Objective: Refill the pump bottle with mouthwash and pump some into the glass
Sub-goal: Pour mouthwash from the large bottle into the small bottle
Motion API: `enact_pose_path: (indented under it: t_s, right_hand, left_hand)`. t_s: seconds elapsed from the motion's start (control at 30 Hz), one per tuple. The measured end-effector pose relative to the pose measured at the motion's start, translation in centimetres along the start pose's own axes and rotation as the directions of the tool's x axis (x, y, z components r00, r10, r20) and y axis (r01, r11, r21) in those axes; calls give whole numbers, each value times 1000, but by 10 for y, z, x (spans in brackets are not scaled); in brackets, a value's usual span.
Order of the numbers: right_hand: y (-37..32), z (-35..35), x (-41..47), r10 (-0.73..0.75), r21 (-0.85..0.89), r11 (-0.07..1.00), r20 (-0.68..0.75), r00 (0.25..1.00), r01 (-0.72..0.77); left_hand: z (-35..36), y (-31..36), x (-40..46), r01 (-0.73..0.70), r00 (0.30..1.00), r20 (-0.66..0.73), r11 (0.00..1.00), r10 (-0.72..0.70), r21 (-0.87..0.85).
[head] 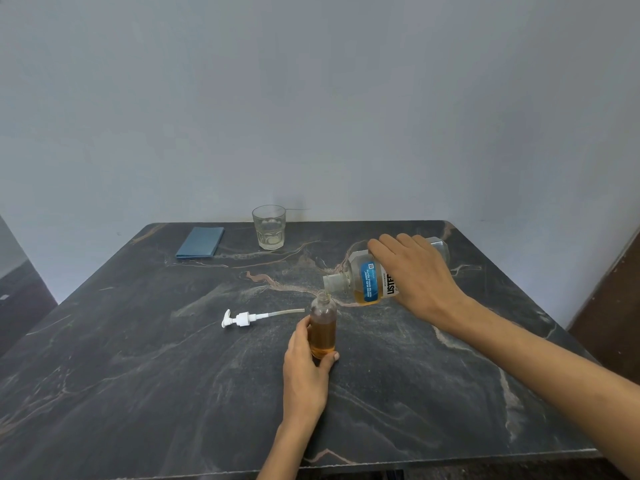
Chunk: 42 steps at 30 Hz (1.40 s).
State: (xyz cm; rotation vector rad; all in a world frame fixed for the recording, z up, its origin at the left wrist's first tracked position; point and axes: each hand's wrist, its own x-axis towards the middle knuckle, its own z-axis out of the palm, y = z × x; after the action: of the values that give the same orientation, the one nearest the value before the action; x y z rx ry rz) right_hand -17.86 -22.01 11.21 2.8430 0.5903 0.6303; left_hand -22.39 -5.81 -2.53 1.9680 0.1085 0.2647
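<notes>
A small clear pump bottle point(322, 323) stands upright on the dark marble table point(138, 375), its neck uncapped and amber liquid filling most of it. My left hand point(306, 368) grips its lower part. My right hand point(420, 275) holds the big mouthwash bottle point(363, 278) tipped on its side, its uncapped mouth just above and right of the small bottle's neck. A little amber liquid lies along the big bottle's lower side. The white pump head point(242, 318) with its tube lies flat to the left. An empty glass point(269, 226) stands at the table's far edge.
A folded blue cloth point(201, 242) lies at the far left of the table, left of the glass. A grey wall rises right behind the table. The table's front edge runs near the bottom of the view.
</notes>
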Motion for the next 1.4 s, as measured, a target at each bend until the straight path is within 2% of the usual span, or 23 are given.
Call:
enact_pose_path:
  t_s: [1.4]
  right_hand:
    - [0, -1, -2, -6, -5, 1000, -12, 1000, 6]
  left_hand:
    - [0, 1, -1, -13, 1000, -2, 1000, 13, 3]
